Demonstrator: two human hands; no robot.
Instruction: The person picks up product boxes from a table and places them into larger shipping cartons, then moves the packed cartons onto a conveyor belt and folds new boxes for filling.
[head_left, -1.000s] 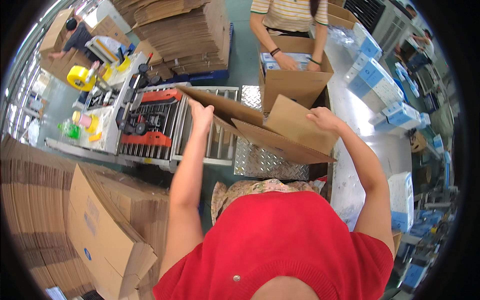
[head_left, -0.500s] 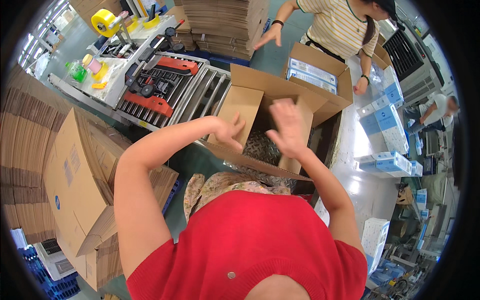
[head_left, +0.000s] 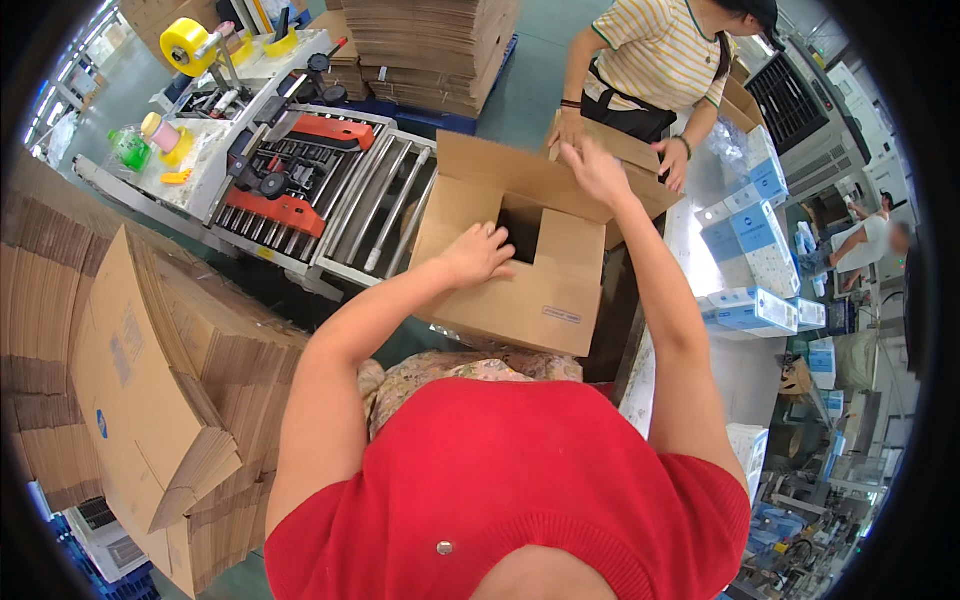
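Observation:
A brown cardboard carton stands in front of me with its near flap folded inward and its far flap raised. Side flaps are folded in too, leaving a dark gap in the middle. My left hand lies on the folded flaps at the left, fingers spread. At the far right corner, my right hand is against the far flap's edge with fingers stretched out; the fingertips are partly hard to make out. Beyond it, a co-worker in a striped shirt has both hands on a second carton.
To the left runs a roller conveyor with a red-and-black taping machine. Flattened cartons are stacked at the near left, more cartons at the back. Blue-and-white boxes stand on the metal table at right.
The carton's near and side flaps have been folded inward. My left hand moved onto them, and my right hand went out to the far flap. The co-worker's hands came down onto the second carton.

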